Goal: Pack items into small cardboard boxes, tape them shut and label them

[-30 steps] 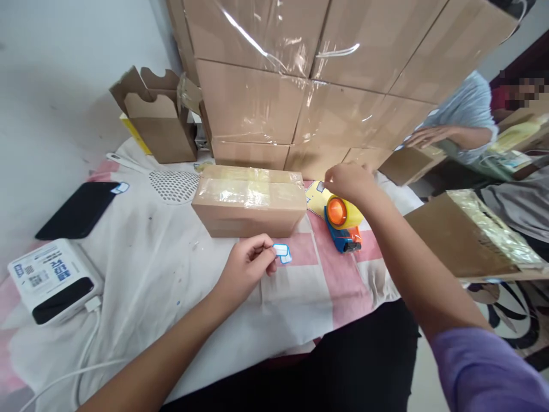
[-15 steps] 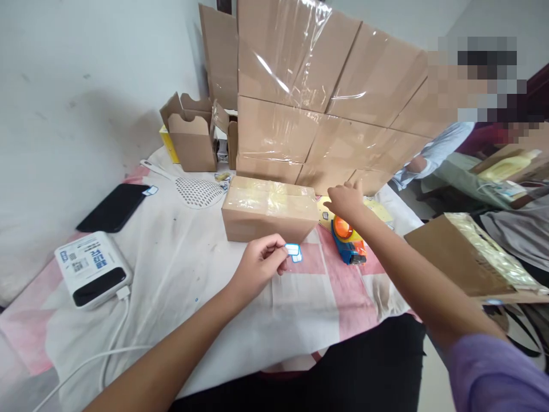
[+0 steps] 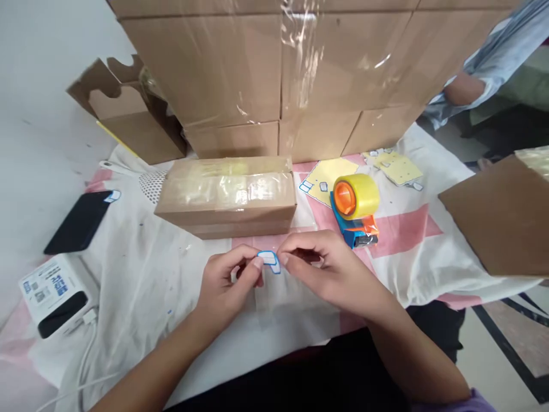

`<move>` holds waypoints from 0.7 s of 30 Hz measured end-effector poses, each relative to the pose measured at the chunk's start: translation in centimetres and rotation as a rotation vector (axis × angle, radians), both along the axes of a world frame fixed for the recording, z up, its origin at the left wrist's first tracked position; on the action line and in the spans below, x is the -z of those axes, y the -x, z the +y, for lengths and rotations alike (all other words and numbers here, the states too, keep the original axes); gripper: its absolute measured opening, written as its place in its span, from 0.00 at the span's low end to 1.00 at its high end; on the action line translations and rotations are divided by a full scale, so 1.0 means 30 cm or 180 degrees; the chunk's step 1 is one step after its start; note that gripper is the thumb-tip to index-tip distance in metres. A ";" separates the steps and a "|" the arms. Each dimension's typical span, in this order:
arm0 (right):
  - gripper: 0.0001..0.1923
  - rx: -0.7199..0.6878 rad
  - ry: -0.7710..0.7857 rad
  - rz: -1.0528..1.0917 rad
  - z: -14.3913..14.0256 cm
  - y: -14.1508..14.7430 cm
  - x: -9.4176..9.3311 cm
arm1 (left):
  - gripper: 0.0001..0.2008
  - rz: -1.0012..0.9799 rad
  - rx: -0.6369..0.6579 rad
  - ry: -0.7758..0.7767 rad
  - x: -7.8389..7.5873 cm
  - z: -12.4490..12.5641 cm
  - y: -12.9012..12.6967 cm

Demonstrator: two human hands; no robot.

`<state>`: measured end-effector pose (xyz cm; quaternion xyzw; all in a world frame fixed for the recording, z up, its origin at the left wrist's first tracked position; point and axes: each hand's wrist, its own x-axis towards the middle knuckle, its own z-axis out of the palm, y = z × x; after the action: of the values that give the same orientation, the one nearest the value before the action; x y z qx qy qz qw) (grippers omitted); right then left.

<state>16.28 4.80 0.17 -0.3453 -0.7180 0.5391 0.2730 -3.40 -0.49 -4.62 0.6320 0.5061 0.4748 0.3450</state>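
Note:
Small white sticker labels with blue borders (image 3: 266, 258) are pinched between the thumb and forefinger of my left hand (image 3: 229, 280). From the other side my right hand (image 3: 321, 266) is closed in a pinch, its fingertips at the labels' right edge. Just beyond both hands a taped cardboard box (image 3: 227, 197) lies on the cloth. A blue tape dispenser (image 3: 349, 234) with a yellow tape roll (image 3: 362, 196) stands to the right of that box. Behind the dispenser are yellow sheets (image 3: 332, 171) with labels stuck on them.
A wall of wrapped cartons (image 3: 231, 68) rises at the back. On the left are a black phone (image 3: 79, 223), a white cabled device (image 3: 58, 292), a white perforated scoop (image 3: 150, 184) and an open carton (image 3: 141, 126). Another carton (image 3: 501, 217) and a person's sleeve (image 3: 510, 51) are at right.
My right hand has come back from the yellow sheets to the labels in my left hand. The view has tilted down and closer to the table.

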 end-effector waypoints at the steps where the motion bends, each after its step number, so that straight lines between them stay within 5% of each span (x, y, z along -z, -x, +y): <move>1: 0.13 -0.0071 -0.0022 -0.0085 0.006 -0.007 -0.008 | 0.10 0.0037 -0.0071 0.0025 0.002 -0.001 -0.001; 7: 0.10 -0.0225 -0.0329 -0.0224 0.005 -0.007 0.003 | 0.09 0.0255 -0.0325 0.0222 0.015 -0.006 -0.007; 10: 0.11 -0.0246 -0.0443 -0.0228 0.003 0.009 0.022 | 0.06 0.0696 -0.0763 0.0262 0.025 -0.006 -0.011; 14: 0.11 0.0013 -0.0572 -0.0391 -0.003 0.023 0.032 | 0.14 0.1281 -0.1271 -0.1168 0.029 -0.011 0.017; 17: 0.11 0.0093 -0.0688 -0.0419 -0.011 0.028 0.032 | 0.13 0.2012 -0.0974 -0.2432 0.015 -0.007 0.042; 21: 0.11 -0.0062 -0.0806 -0.0397 -0.019 0.022 0.028 | 0.13 0.2378 -0.0819 -0.2626 0.010 0.010 0.031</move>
<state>15.63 4.22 -0.67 -0.3340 -0.7992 0.4242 0.2640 -4.32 -0.17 -4.93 0.7726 0.4392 0.4157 -0.1932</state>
